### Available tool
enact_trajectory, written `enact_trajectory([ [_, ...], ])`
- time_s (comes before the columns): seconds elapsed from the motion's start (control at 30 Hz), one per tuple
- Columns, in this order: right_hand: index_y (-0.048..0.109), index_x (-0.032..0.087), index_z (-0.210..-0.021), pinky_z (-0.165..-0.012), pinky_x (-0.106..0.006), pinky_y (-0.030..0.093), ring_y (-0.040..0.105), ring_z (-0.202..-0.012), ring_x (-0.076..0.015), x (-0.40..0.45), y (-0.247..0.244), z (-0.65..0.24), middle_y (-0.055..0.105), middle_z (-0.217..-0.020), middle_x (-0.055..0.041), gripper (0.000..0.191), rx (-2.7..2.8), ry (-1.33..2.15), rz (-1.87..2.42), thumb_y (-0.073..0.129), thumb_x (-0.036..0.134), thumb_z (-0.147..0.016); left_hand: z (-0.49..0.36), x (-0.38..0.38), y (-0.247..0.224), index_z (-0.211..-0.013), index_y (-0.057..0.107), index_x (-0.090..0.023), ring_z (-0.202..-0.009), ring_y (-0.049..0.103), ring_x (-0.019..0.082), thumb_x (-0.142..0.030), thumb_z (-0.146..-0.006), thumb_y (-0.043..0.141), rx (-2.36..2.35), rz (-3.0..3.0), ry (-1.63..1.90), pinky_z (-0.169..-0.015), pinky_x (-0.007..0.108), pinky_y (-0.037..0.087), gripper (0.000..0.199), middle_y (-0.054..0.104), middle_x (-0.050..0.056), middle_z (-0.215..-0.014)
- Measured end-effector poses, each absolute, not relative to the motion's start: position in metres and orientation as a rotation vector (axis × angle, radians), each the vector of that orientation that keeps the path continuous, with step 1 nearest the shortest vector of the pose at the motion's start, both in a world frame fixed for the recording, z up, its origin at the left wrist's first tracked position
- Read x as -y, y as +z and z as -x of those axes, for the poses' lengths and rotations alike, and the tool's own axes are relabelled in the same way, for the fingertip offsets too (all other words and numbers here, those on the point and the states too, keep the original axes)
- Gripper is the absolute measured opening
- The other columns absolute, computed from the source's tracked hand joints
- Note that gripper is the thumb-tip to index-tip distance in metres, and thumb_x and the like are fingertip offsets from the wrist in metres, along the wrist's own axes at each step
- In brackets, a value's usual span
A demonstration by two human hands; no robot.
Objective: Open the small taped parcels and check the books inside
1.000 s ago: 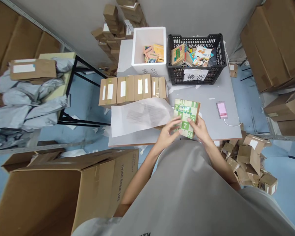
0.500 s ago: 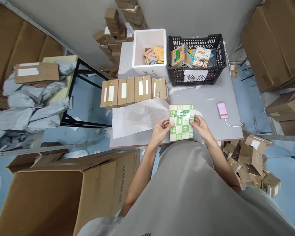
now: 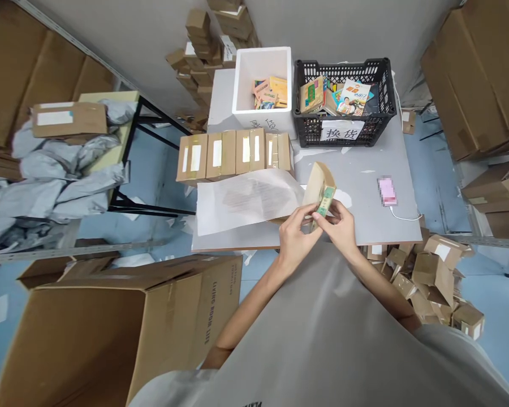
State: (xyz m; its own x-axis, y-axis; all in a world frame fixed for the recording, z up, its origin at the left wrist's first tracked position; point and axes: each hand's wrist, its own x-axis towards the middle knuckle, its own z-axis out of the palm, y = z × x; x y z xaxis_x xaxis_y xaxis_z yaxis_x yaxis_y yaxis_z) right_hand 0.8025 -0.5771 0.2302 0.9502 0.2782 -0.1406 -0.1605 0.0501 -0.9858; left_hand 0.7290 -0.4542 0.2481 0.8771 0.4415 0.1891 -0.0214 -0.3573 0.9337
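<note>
Watching remotely, I see the left hand (image 3: pixel 297 233) and right hand (image 3: pixel 340 226) grasping a thick, green-spined paper book (image 3: pixel 326 200); a loosened pinch might drop it.

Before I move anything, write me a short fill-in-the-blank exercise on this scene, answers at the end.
The book is held by the left hand and the right hand, so hands on it number ____.
The crate beside the white box is ____ in colour.
The cardboard boxes lined up in front of the white box number ____.
As the camera sees it, the paper sheet lies to the ____ of the book.
Missing words: two; black; four; left.
</note>
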Motion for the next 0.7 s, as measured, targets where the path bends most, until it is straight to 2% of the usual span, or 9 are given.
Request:
enact_trajectory([
  [0.1,0.077,0.024,-0.094,-0.082,-0.038,0.068,0.077,-0.089,-0.0253,0.583,0.222,-0.816,0.082,-0.091,-0.0033,0.031,0.037,0.312,1.496,0.083,0.052,-0.084,-0.73,0.448,0.25,-0.136,0.083,-0.026,-0.119,0.085,0.026,-0.038,-0.094,0.088,-0.255,-1.782,0.328,-0.104,0.042,0.073,0.044,0.084,0.008,-0.141],
  [0.13,0.074,0.025,-0.086,-0.079,-0.038,0.066,0.075,-0.083,-0.0247,0.584,0.218,-0.821,0.079,-0.083,-0.0018,0.028,0.008,0.328,1.479,0.08,0.052,-0.082,-0.731,0.442,0.248,-0.135,0.084,-0.026,-0.117,0.085,0.026,-0.04,-0.093,0.089,-0.266,-1.732,0.274,-0.104,0.042,0.073,0.045,0.085,0.009,-0.139],
  [0.2,0.07,0.026,-0.08,-0.079,-0.039,0.065,0.076,-0.086,-0.0268,0.584,0.213,-0.827,0.078,-0.08,-0.0013,0.025,-0.054,0.4,1.413,0.075,0.05,-0.079,-0.736,0.428,0.242,-0.13,0.085,-0.024,-0.11,0.085,0.026,-0.047,-0.095,0.088,-0.358,-1.66,0.245,-0.102,0.041,0.072,0.042,0.086,0.011,-0.132],
  [0.27,0.07,0.027,-0.081,-0.086,-0.042,0.067,0.079,-0.099,-0.0317,0.584,0.21,-0.83,0.081,-0.085,-0.0029,0.023,-0.107,0.491,1.334,0.073,0.05,-0.076,-0.74,0.409,0.233,-0.126,0.085,-0.023,-0.113,0.083,0.026,-0.052,-0.094,0.088,-0.503,-1.648,0.318,-0.1,0.039,0.07,0.043,0.085,0.013,-0.135],
  [0.33,0.072,0.027,-0.085,-0.093,-0.045,0.068,0.08,-0.113,-0.0362,0.585,0.21,-0.829,0.085,-0.092,-0.0047,0.025,-0.136,0.557,1.281,0.072,0.049,-0.074,-0.742,0.392,0.223,-0.129,0.083,-0.022,-0.124,0.079,0.03,-0.056,-0.087,0.094,-0.628,-1.625,0.359,-0.104,0.04,0.067,0.055,0.081,0.014,-0.145],
  [0.4,0.074,0.027,-0.088,-0.098,-0.048,0.068,0.079,-0.121,-0.0389,0.586,0.211,-0.828,0.086,-0.098,-0.0059,0.027,-0.146,0.586,1.253,0.072,0.049,-0.073,-0.74,0.381,0.215,-0.133,0.081,-0.021,-0.132,0.077,0.034,-0.063,-0.079,0.099,-0.648,-1.501,0.243,-0.106,0.043,0.066,0.07,0.079,0.016,-0.149],
  [0.47,0.076,0.026,-0.091,-0.1,-0.049,0.068,0.079,-0.123,-0.0401,0.588,0.212,-0.828,0.088,-0.102,-0.0061,0.03,-0.143,0.604,1.242,0.073,0.049,-0.072,-0.738,0.378,0.211,-0.133,0.081,-0.02,-0.131,0.078,0.037,-0.073,-0.078,0.098,-0.591,-1.306,0.039,-0.105,0.046,0.067,0.078,0.082,0.017,-0.143],
  [0.57,0.078,0.025,-0.097,-0.103,-0.05,0.068,0.079,-0.125,-0.0404,0.59,0.212,-0.829,0.088,-0.106,-0.0059,0.034,-0.116,0.635,1.252,0.074,0.049,-0.074,-0.735,0.388,0.21,-0.129,0.084,-0.022,-0.129,0.08,0.038,-0.081,-0.081,0.093,-0.529,-1.125,-0.085,-0.106,0.048,0.068,0.077,0.086,0.016,-0.132],
  [0.7,0.077,0.024,-0.116,-0.117,-0.051,0.062,0.075,-0.135,-0.0385,0.591,0.202,-0.833,0.087,-0.127,-0.0079,0.044,-0.068,0.656,1.338,0.072,0.055,-0.085,-0.74,0.407,0.208,-0.131,0.085,-0.026,-0.147,0.071,0.038,-0.084,-0.085,0.088,-0.57,-1.164,0.06,-0.121,0.05,0.062,0.074,0.084,0.012,-0.139],
])
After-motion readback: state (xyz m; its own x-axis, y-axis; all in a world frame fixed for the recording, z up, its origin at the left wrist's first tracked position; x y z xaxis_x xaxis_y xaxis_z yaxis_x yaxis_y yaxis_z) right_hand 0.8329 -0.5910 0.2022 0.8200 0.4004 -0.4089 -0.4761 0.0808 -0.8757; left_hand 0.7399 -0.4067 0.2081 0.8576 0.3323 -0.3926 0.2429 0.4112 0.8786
